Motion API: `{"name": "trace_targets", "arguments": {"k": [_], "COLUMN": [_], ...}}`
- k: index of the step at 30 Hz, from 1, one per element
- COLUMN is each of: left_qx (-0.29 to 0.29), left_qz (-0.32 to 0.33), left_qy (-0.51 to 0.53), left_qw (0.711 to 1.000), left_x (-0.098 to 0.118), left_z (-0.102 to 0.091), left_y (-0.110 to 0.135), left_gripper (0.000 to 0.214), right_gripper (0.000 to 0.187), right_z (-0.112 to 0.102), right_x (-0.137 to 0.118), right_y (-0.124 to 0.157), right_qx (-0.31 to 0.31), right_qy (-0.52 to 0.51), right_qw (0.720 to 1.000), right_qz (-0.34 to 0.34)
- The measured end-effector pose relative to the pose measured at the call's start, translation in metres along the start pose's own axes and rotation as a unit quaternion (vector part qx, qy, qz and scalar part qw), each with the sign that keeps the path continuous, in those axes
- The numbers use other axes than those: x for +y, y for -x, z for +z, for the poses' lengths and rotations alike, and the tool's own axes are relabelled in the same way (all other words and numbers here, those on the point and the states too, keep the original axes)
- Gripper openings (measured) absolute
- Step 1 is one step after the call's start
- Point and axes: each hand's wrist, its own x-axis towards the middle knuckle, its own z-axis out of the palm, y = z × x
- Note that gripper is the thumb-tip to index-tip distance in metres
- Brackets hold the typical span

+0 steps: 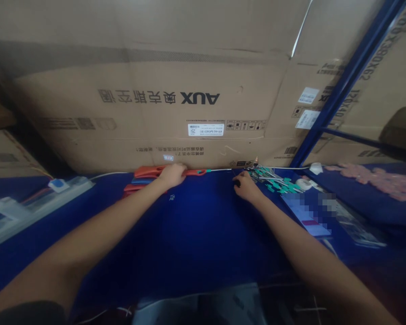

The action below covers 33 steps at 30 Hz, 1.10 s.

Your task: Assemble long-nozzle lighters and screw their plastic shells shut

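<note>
My left hand (173, 175) is closed around an orange-handled tool (192, 172) at the far edge of the blue table. From the green end (208, 170) of its handle, a thin metal rod (221, 169) points right. More orange pieces (145, 172) and a blue piece (141, 180) lie stacked beneath and left of that hand. My right hand (246, 186) has its fingers drawn together near the rod's far end; a small dark shape (237, 183) shows at them, too small to name. Just right of it lies a heap of metal rods with green ends (279, 183).
A large cardboard wall (149, 122) stands behind the table (196, 225). At right are a white tape roll (303, 184), a flat blue packet (302, 212), plastic bags (358, 225) and a pink pile (375, 180). At left lies a power strip (57, 185) near clear plastic packaging (40, 207).
</note>
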Motion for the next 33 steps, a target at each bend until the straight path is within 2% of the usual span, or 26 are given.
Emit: {"name": "trace_targets", "arguments": {"k": [4,9,14,18,22,28,33], "left_qx": [0.050,0.104,0.097,0.076,0.056,0.036,0.056], "left_qz": [-0.030,-0.085,-0.135,-0.145,-0.135,-0.120,-0.089], "left_qy": [-0.004,0.002,-0.001,-0.006,-0.018,-0.068,-0.084], "left_qw": [0.998,0.991,0.986,0.986,0.989,0.990,0.991], "left_x": [-0.002,-0.029,-0.062,-0.074,-0.074,-0.060,-0.040], "left_z": [-0.014,-0.037,-0.052,-0.052,-0.048,-0.051,-0.059], "left_y": [0.021,0.048,0.065,0.071,0.066,0.054,0.057], "left_gripper": [0.027,0.031,0.028,0.025,0.023,0.010,0.012], "right_gripper": [0.028,0.037,0.034,0.037,0.038,0.037,0.034], "right_z": [-0.001,-0.010,-0.024,-0.032,-0.033,-0.028,-0.030], "right_x": [0.005,0.008,0.003,-0.008,-0.021,-0.034,-0.038], "right_y": [0.000,-0.004,0.000,0.008,0.011,0.015,0.016], "right_qx": [-0.048,-0.089,-0.092,-0.069,-0.045,-0.030,0.010], "right_qy": [0.066,0.129,0.155,0.158,0.141,0.074,0.021], "right_qw": [0.996,0.986,0.979,0.979,0.987,0.994,0.989], "right_qz": [0.027,0.060,0.095,0.107,0.067,-0.073,-0.146]}}
